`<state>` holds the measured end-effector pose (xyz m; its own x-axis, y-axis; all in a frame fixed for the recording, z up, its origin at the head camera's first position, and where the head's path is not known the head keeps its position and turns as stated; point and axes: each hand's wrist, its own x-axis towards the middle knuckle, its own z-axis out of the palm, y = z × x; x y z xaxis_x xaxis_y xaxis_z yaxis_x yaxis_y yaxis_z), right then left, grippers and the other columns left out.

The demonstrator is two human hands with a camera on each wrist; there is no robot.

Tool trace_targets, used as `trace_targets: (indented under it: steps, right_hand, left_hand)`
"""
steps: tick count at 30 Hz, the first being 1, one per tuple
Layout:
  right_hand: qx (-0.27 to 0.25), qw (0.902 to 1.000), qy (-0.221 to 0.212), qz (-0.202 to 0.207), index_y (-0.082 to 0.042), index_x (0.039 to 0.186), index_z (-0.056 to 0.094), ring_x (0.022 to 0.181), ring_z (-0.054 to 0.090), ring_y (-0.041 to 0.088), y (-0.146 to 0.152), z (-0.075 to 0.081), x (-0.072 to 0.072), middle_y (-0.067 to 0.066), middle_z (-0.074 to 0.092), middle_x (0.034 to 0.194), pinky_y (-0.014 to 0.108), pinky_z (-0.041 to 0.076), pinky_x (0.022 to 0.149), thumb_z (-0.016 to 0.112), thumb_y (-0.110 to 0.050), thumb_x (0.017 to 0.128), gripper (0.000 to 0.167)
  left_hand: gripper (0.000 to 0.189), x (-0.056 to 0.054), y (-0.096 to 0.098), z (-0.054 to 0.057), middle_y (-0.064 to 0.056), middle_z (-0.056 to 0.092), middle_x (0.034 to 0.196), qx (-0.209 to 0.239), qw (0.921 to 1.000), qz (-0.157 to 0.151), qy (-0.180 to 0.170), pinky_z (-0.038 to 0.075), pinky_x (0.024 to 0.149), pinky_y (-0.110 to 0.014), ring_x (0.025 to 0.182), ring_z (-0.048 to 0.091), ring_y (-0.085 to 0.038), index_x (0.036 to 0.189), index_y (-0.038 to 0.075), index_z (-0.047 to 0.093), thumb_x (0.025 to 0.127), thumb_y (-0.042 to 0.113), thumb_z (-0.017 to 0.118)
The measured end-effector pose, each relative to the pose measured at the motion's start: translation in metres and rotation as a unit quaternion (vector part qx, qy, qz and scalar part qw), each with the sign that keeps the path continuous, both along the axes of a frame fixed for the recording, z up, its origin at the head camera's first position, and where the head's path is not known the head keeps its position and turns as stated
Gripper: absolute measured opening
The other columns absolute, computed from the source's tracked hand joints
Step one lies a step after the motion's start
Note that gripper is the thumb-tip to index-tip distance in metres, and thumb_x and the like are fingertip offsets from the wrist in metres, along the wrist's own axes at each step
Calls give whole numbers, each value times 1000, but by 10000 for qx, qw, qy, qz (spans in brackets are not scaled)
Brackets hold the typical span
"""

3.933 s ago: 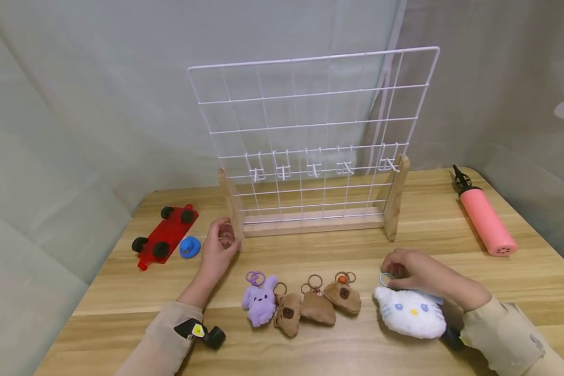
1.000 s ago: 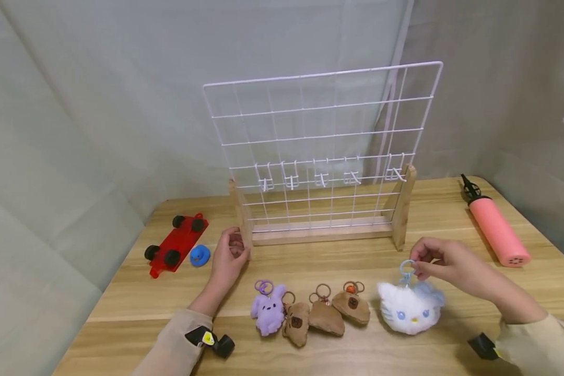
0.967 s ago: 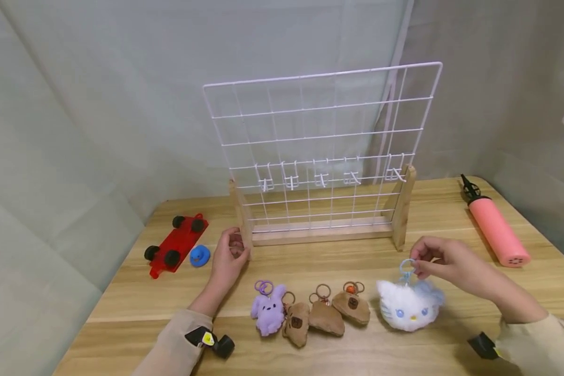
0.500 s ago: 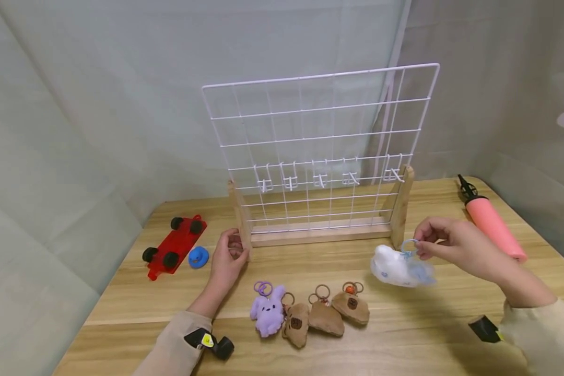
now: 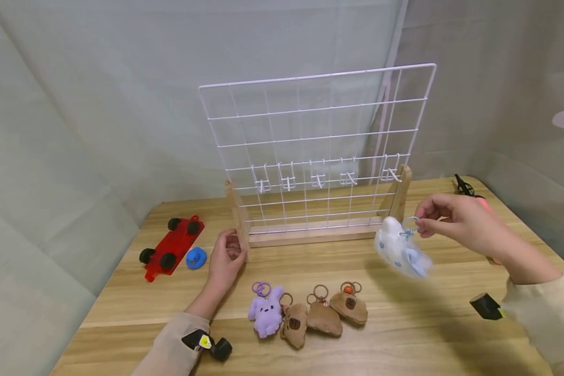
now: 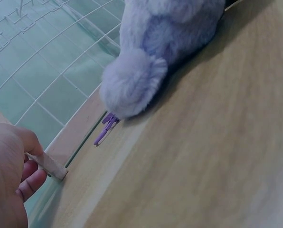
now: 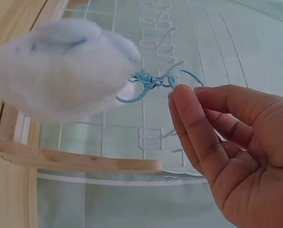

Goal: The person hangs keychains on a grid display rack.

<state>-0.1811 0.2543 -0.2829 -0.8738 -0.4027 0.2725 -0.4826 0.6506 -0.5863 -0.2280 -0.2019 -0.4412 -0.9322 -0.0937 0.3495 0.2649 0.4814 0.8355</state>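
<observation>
My right hand (image 5: 460, 222) pinches the light blue key ring (image 7: 184, 76) of a white plush cat-head keychain (image 5: 399, 248). The plush hangs in the air, tilted and blurred, in front of the rack's right post. In the right wrist view a blue clasp (image 7: 148, 80) joins ring and plush. With my left hand (image 5: 225, 261) I hold the left wooden post (image 5: 238, 222) of a white wire grid rack (image 5: 317, 120), thumb in front and fingers curled behind. Several white hooks (image 5: 317, 181) hang on the grid in a row, with nothing on them.
In front of the rack lie a purple plush keychain (image 5: 266, 316) and three brown ones, one of them a brown plush (image 5: 324, 318). At left are a red toy car base (image 5: 176, 245) and a blue rubber duck (image 5: 196, 258). My right hand partly covers a pink pump (image 5: 485, 203).
My right hand has lifted the white plush keychain off the table and carried it up and towards the rack; it swings and turns. My left hand stays on the post.
</observation>
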Motion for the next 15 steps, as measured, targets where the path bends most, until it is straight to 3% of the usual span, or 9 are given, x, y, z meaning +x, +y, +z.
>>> trace_targets:
  steps: [15]
  right_hand:
    - [188,9995,-49,-264,1,97,62,71,65,1,-2,26,-24,10,66,89,15,55,63,61,0,90,8]
  left_hand:
    - [49,2,0,1,-25,57,110,-117,9999,-14,28,49,70,-12,93,58,-31,127,-6,43,82,-11,63]
